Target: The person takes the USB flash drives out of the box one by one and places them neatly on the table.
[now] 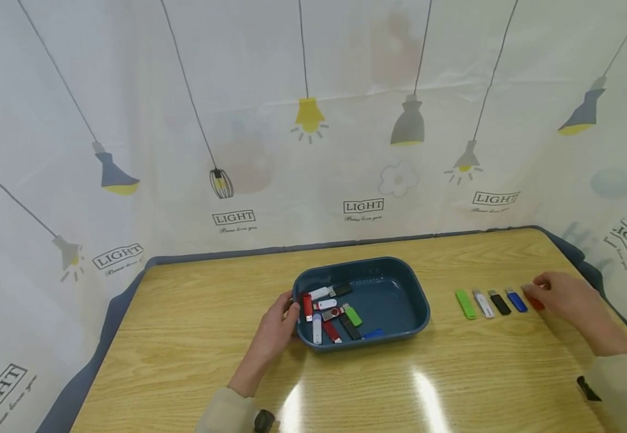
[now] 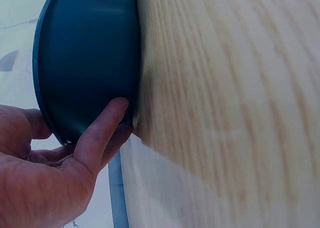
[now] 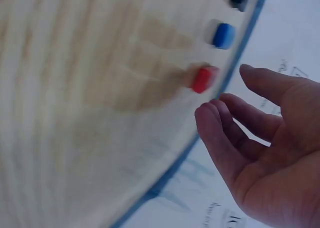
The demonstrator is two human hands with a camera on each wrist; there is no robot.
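Red USB stick (image 1: 535, 303), head view: lying at the right end of a row on the wooden table (image 1: 378, 385), beside the right hand (image 1: 568, 297).
Row, head view: running leftward through blue stick (image 1: 516, 300), black stick (image 1: 500, 303), white stick (image 1: 484, 304) and green stick (image 1: 466, 304).
Tray (image 1: 397, 300), head view: standing left of the row, with mixed USB sticks (image 1: 353, 316) bunched mostly toward its left side.
Left hand (image 1: 274, 329), head view: curled at the tray's left end, holding it.
Tray, left wrist view: touched by fingertips low on the outer wall, close to the tabletop.
Right hand, right wrist view: thumb and loosely bent fingers parted, near the red USB stick but apart from it.
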